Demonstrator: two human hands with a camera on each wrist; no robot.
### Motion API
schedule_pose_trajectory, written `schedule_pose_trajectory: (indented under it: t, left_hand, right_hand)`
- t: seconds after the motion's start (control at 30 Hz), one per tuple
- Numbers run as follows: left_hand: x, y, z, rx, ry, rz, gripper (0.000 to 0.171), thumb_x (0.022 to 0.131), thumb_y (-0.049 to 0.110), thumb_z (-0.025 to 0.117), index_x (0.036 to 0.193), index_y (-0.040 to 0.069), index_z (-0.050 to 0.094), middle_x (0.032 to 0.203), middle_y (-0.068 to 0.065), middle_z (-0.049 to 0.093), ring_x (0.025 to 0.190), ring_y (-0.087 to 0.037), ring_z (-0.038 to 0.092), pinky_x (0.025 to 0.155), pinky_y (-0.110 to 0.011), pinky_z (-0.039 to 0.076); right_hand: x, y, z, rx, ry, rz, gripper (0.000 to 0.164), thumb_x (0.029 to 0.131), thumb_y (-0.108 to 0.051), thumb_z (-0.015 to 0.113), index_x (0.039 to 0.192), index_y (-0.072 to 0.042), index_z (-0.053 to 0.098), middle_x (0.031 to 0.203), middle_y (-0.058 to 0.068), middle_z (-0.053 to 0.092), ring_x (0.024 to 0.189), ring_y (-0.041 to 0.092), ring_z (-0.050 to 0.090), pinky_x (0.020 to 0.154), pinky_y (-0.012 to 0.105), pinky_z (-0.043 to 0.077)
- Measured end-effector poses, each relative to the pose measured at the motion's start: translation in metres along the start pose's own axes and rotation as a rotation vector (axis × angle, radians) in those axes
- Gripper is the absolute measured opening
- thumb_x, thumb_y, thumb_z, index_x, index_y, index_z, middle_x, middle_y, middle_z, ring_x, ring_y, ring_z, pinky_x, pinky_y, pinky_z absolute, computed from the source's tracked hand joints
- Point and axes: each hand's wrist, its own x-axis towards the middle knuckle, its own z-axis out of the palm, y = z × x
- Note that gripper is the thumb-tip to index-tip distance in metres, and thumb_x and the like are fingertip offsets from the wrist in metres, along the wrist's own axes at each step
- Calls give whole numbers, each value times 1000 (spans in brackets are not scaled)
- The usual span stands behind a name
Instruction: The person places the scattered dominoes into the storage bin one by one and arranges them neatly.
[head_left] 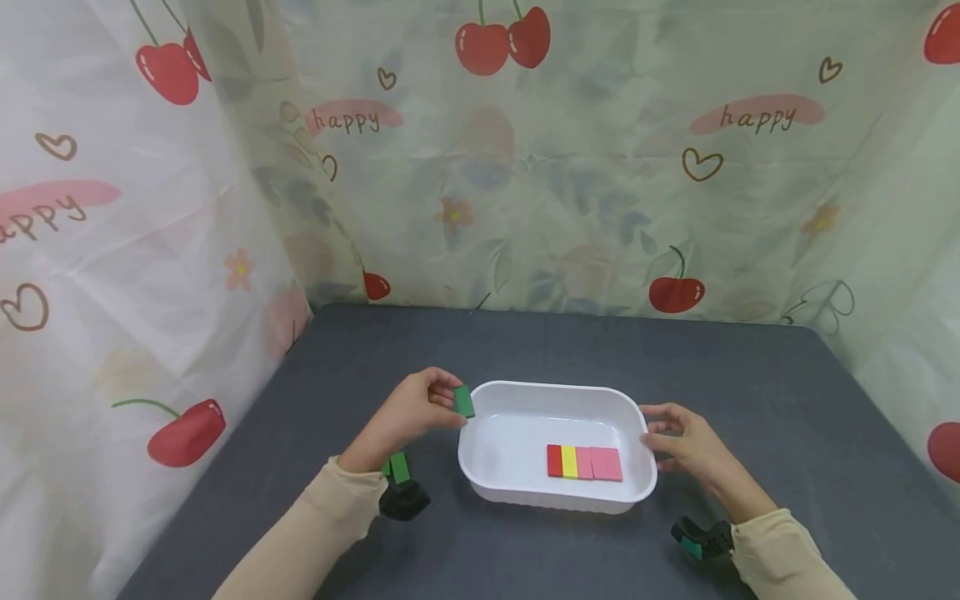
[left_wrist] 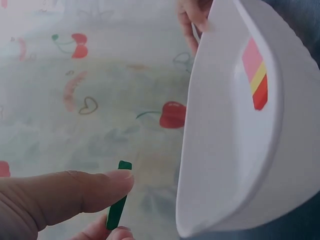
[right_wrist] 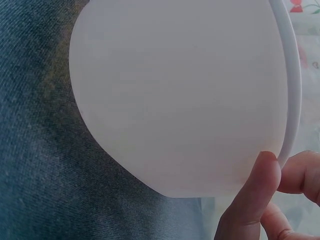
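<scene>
My left hand (head_left: 420,408) pinches a thin green rectangular block (head_left: 464,402) between thumb and fingers at the left rim of a white plastic basin (head_left: 517,396). In the left wrist view, the green block (left_wrist: 118,205) stands edge-on beside the basin. At the opposite end, my right hand (head_left: 686,442) holds the basin's rim; in the right wrist view, the thumb (right_wrist: 262,175) lies against the outer wall. Inside the basin, a red block (head_left: 554,461), a yellow block (head_left: 569,462) and two pink blocks (head_left: 606,464) form a row at the front right.
Green pieces (head_left: 400,468) show beside the left wrist, partly hidden by the arm and a black wrist device (head_left: 405,502). Another black device (head_left: 702,537) is at the right wrist. A dark grey table (head_left: 570,342) lies beneath, with cherry-print curtains (head_left: 570,192) behind and at both sides.
</scene>
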Motion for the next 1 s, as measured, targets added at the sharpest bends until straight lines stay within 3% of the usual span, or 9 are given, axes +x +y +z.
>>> schedule_pose_trajectory:
  t: [0.33, 0.73, 1.0]
  left_hand:
    - [2, 12, 29, 30, -99, 21, 48, 68, 5, 80, 110, 5, 57, 95, -8, 57, 86, -20, 53, 74, -30, 48]
    - [16, 8, 67, 89, -187, 57, 39, 65, 1, 81, 98, 6, 60, 83, -7, 57, 74, -16, 55, 69, -28, 48]
    - [21, 3, 84, 116, -223, 63, 37, 64, 1, 82, 93, 6, 59, 80, -6, 58, 70, -14, 58, 66, -25, 49]
  right_hand:
    - [0, 0, 0, 5, -7, -5, 56, 84, -13, 67, 132, 1, 42, 102, 16, 53, 87, 23, 55, 67, 37, 53]
    - [0, 0, -2, 29, -19, -18, 56, 84, -13, 67, 132, 1, 42, 102, 17, 53, 86, 23, 55, 66, 37, 53]
    - [0, 0, -2, 29, -27, -10, 56, 84, -13, 67, 133, 1, 42, 101, 16, 53, 86, 22, 54, 66, 37, 53]
